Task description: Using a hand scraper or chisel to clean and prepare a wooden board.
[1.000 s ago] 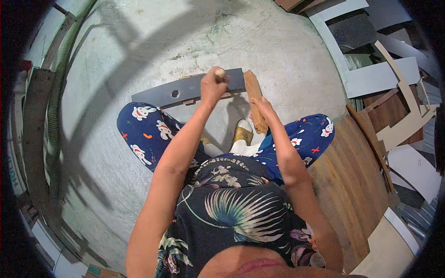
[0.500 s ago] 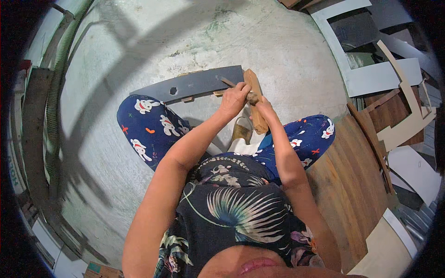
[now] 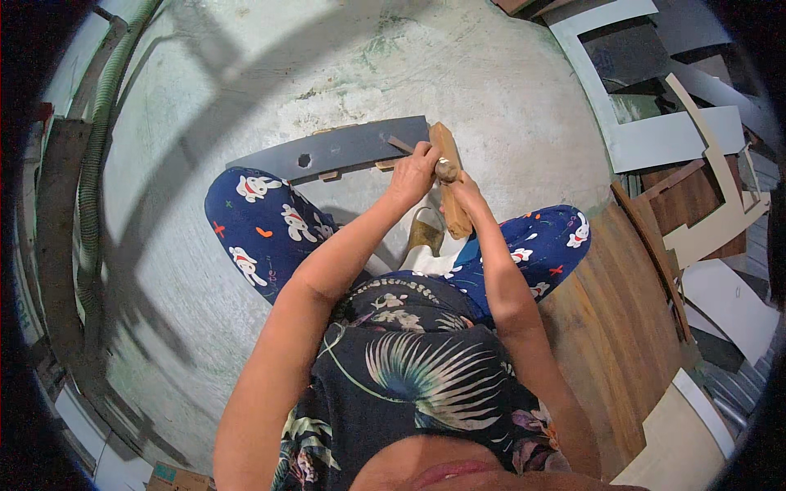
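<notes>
A long grey board with a round hole is lying flat at twelve o'clock; a brown wooden block is being held slanted against its right end.

Tool mostly hidden between both hands
</notes>
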A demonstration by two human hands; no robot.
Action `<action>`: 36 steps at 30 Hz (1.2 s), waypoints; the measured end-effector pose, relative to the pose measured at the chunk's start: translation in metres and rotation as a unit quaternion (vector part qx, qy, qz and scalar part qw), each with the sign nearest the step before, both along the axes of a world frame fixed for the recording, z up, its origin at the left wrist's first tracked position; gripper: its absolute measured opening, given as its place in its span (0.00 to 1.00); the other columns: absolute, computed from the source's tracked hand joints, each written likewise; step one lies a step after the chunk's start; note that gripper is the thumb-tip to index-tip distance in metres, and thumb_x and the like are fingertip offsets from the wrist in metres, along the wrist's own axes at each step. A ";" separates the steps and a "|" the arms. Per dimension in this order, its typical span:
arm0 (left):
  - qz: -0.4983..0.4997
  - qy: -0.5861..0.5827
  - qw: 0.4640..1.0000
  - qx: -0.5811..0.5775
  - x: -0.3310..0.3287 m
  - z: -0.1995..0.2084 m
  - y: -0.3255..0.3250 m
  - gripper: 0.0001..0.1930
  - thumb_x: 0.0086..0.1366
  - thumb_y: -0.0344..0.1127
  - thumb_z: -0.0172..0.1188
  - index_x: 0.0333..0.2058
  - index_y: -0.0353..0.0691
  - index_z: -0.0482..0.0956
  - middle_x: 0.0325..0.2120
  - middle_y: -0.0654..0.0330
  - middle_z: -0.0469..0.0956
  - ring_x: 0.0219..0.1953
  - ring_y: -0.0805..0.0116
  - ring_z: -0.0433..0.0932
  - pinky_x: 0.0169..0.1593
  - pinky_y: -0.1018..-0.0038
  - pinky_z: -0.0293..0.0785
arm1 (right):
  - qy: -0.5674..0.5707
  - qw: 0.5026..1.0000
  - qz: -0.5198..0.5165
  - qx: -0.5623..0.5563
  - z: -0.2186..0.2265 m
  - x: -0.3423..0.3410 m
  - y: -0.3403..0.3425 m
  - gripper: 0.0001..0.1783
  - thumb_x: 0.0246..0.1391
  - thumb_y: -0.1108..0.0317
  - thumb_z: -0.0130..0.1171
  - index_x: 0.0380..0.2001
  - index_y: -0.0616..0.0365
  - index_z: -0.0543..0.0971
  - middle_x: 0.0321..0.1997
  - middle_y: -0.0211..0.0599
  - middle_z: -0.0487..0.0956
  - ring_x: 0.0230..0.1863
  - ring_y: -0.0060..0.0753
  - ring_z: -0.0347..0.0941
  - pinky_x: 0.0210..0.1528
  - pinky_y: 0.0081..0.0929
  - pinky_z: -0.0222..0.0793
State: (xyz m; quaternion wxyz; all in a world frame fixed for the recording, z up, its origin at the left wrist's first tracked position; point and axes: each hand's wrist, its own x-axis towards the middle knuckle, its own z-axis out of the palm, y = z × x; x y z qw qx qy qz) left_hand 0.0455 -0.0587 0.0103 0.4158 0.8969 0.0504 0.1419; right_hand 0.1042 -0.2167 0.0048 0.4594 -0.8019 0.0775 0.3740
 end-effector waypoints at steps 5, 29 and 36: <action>-0.033 0.021 0.999 -0.003 0.001 0.000 0.002 0.18 0.51 0.25 0.59 0.42 0.43 0.71 0.42 0.50 0.74 0.38 0.43 0.77 0.38 0.55 0.75 | -0.023 1.000 0.010 -0.015 -0.003 0.004 -0.003 0.30 0.48 0.54 0.63 0.49 0.64 0.71 0.39 0.46 0.78 0.38 0.38 0.76 0.38 0.35 0.71; -0.028 0.048 0.998 -0.025 0.007 0.008 0.016 0.19 0.49 0.27 0.63 0.42 0.45 0.75 0.44 0.53 0.76 0.41 0.47 0.78 0.41 0.57 0.76 | -0.074 0.995 -0.062 -0.002 0.041 -0.002 0.001 0.25 0.50 0.60 0.59 0.47 0.65 0.69 0.35 0.45 0.78 0.31 0.34 0.77 0.30 0.29 0.73; -0.018 -0.012 1.000 -0.021 0.012 0.005 0.022 0.11 0.52 0.28 0.59 0.36 0.43 0.73 0.33 0.49 0.76 0.35 0.43 0.78 0.36 0.54 0.75 | -0.349 0.915 -0.133 0.155 0.093 -0.041 0.014 0.22 0.48 0.66 0.61 0.44 0.64 0.68 0.38 0.40 0.74 0.35 0.28 0.74 0.37 0.28 0.72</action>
